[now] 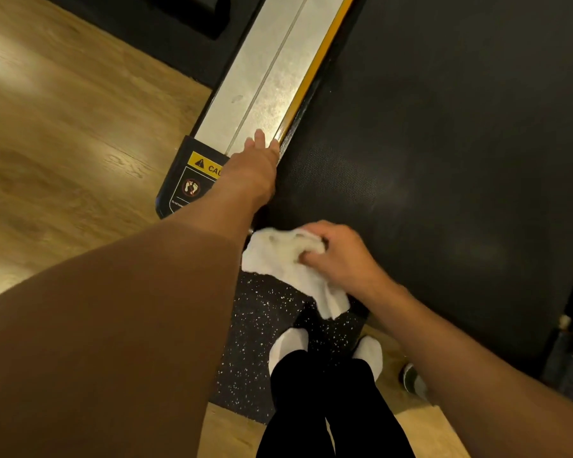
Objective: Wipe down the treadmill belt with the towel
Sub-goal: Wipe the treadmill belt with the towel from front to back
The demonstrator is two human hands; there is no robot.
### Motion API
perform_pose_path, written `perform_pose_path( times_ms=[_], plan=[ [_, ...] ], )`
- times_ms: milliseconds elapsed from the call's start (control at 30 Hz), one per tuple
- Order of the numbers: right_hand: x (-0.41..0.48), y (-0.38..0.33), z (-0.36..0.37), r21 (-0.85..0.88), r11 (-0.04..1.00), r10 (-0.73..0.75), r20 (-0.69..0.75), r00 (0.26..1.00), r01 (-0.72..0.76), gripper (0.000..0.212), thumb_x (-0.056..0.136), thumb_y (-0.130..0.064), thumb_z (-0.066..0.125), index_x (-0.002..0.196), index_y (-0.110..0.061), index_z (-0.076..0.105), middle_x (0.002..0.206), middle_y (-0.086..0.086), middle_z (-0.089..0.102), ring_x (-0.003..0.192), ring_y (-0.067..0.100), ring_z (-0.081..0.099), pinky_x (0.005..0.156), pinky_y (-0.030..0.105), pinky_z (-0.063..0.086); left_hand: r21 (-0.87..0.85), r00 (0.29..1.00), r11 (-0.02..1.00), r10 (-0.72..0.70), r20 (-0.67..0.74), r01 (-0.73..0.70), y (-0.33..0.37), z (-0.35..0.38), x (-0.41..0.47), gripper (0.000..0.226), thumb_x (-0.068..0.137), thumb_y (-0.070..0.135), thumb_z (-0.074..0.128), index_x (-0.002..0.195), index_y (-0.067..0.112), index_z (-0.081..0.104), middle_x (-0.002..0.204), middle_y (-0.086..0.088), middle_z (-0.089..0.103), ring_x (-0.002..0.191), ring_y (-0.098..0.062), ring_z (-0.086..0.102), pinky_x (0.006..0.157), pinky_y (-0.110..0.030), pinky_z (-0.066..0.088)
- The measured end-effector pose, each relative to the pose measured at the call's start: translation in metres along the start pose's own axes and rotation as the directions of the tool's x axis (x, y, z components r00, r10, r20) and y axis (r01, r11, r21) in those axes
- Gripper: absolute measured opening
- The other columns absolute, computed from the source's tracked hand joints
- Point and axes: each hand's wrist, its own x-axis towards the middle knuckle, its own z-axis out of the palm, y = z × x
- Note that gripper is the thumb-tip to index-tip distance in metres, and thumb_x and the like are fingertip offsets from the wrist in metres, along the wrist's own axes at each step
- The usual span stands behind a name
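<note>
1. Two hands in view. Left hand point(255, 160): fingers straight, flat on the silver side rail point(262, 84) just left of the treadmill belt point(444, 143), holding nothing.
2. Right hand point(338, 256): fingers curled round the bunched white towel point(278, 259), pressing it on the belt's near-left corner.
3. Towel: partly on the belt, with the tail hanging off the belt's near end over the speckled mat point(255, 325).
4. Risk: the loose tail could snag in the gap at the belt's end or drag on the mat and pick up grit.
5. Risk: the towel is wadded up, so contact is small and the far side of the belt is likely to get missed.
6. Risk: the belt may roll under a hard push. Body weight looks to be on the left hand, and socked feet could slip.
7. Counts: hands 2, towel 1, belt 1, silver rail 1, caution label point(199, 173) 1 left of the belt, white-socked feet 2 ( point(288, 348), point(369, 352)) below the belt's near end.
8. Dark object right of the feet: cannot tell what it is.
</note>
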Motion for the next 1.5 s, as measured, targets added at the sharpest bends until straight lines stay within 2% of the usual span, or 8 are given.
perform_pose_path(
  times_ms=[100,267,467,733,867,1200,1367,1500],
  plan=[
    [0.001,0.002,-0.043,0.222,0.962,0.18,-0.065,0.982,-0.161,0.04,0.077,-0.02,0.077,0.109,-0.034,0.06,0.095,-0.015,0.064,0.078,-0.002,0.064,0.065,0.016,0.051,0.038,1.0,0.999,0.002,0.01,-0.003,0.0,-0.001,0.0,0.091,0.089,-0.002,0.06,0.155,0.014,-0.002,0.161,-0.013,-0.012,0.148,-0.034,0.006,0.113,-0.046,0.028],
    [0.019,0.024,-0.067,-0.379,0.917,-0.074,-0.472,0.878,-0.126,0.043,0.091,-0.031,0.058,0.132,-0.021,0.051,0.13,0.005,0.052,0.117,0.025,0.051,0.098,0.041,0.042,0.076,1.0,0.997,-0.024,-0.019,0.025,0.004,0.004,0.002,0.089,0.091,0.001,0.059,0.155,0.013,-0.001,0.161,-0.014,-0.011,0.148,-0.034,0.007,0.113,-0.046,0.028],
    [0.029,0.028,0.009,-0.7,0.681,0.057,-0.241,0.969,-0.214,0.077,0.09,-0.044,0.058,0.149,-0.02,0.016,0.159,0.011,0.0,0.145,0.033,0.005,0.109,0.052,0.025,0.109,0.998,0.992,-0.059,-0.026,0.062,0.009,0.005,0.004,0.09,0.088,0.001,0.062,0.155,0.012,0.001,0.161,-0.015,-0.009,0.147,-0.036,0.01,0.113,-0.049,0.029],
    [-0.009,0.027,-0.011,-0.429,0.878,-0.299,-0.145,0.943,0.212,0.043,0.082,-0.007,0.058,0.122,-0.02,0.062,0.123,0.005,0.06,0.105,0.025,0.05,0.094,0.04,0.044,0.106,0.998,0.992,-0.059,-0.039,0.062,0.009,0.008,0.004,0.09,0.088,0.003,0.063,0.154,0.01,0.002,0.161,-0.016,-0.008,0.147,-0.037,0.011,0.113,-0.049,0.03],
    [0.046,0.013,-0.036,-0.288,0.957,-0.18,-0.469,0.865,0.043,0.047,0.082,-0.01,0.054,0.128,-0.021,0.057,0.134,0.007,0.046,0.114,0.024,0.044,0.096,0.03,0.037,0.101,0.997,0.993,-0.055,-0.055,0.06,0.008,0.01,0.006,0.089,0.087,0.001,0.062,0.154,0.01,0.004,0.16,-0.018,-0.008,0.147,-0.038,0.01,0.114,-0.049,0.028],
    [-0.018,0.033,0.013,-0.51,0.83,-0.199,0.105,0.974,0.225,0.039,0.085,-0.006,0.057,0.117,-0.027,0.062,0.129,-0.007,0.055,0.115,0.02,0.042,0.093,0.048,0.042,0.137,0.996,0.988,-0.057,-0.062,0.065,0.009,0.013,0.008,0.087,0.093,0.0,0.057,0.154,0.012,-0.004,0.161,-0.014,-0.013,0.148,-0.035,0.005,0.113,-0.046,0.03],
    [0.037,0.018,-0.034,-0.336,0.937,-0.224,-0.382,0.897,0.091,0.037,0.08,-0.002,0.054,0.108,-0.023,0.067,0.13,-0.001,0.055,0.115,0.026,0.048,0.095,0.05,0.043,0.11,0.993,0.989,-0.095,-0.064,0.102,0.011,0.018,0.012,0.089,0.091,-0.003,0.058,0.154,0.013,-0.002,0.161,-0.014,-0.013,0.148,-0.034,0.002,0.115,-0.05,0.025],
    [0.047,0.015,-0.024,-0.508,0.856,-0.045,-0.255,0.966,-0.095,0.058,0.084,-0.002,0.055,0.133,-0.031,0.046,0.15,-0.004,0.027,0.131,0.025,0.031,0.102,0.055,0.035,0.117,0.993,0.987,-0.104,-0.063,0.11,0.009,0.014,0.009,0.085,0.092,0.001,0.058,0.155,0.014,0.001,0.161,-0.014,-0.009,0.148,-0.036,0.007,0.115,-0.053,0.024]
  ],
)
